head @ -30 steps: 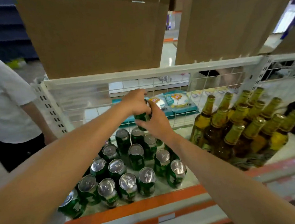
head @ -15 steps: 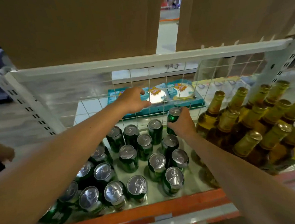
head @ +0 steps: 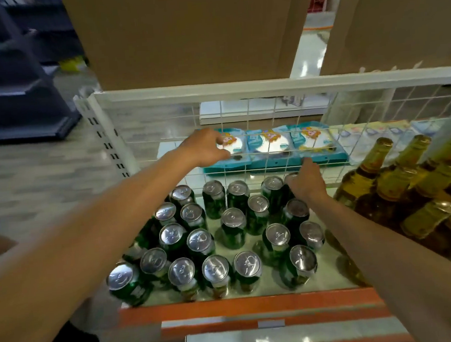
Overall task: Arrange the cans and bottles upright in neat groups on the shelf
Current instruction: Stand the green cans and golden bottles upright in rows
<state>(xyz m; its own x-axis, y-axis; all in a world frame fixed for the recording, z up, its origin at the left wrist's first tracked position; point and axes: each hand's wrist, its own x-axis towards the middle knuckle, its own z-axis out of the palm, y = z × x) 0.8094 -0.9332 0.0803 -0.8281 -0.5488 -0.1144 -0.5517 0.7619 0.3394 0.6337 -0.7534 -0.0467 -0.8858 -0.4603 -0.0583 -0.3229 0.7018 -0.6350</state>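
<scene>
Two cardboard boxes [head: 194, 33] filled the top of the frame above a shelf [head: 243, 305] with an orange front edge, backed by white wire mesh [head: 349, 112]. Amber bottles [head: 398, 184] with gold foil necks stood packed together at the right edge. Green cans [head: 200, 240] with silver tops stood upright in loose rows across the centre and lower left of the shelf, closer together at the left than at the right. Blue packets [head: 268, 143] lay behind the mesh at centre. The left hand [head: 205, 148] hovered above the rear cans, just before the mesh, its fingers loosely curled with nothing seen in them. The right hand [head: 306, 186] gripped the end can [head: 289, 178] at the right of the back row, fingers curled over its rim; this can stood upright beside its neighbour, between the other cans and the bottles.
</scene>
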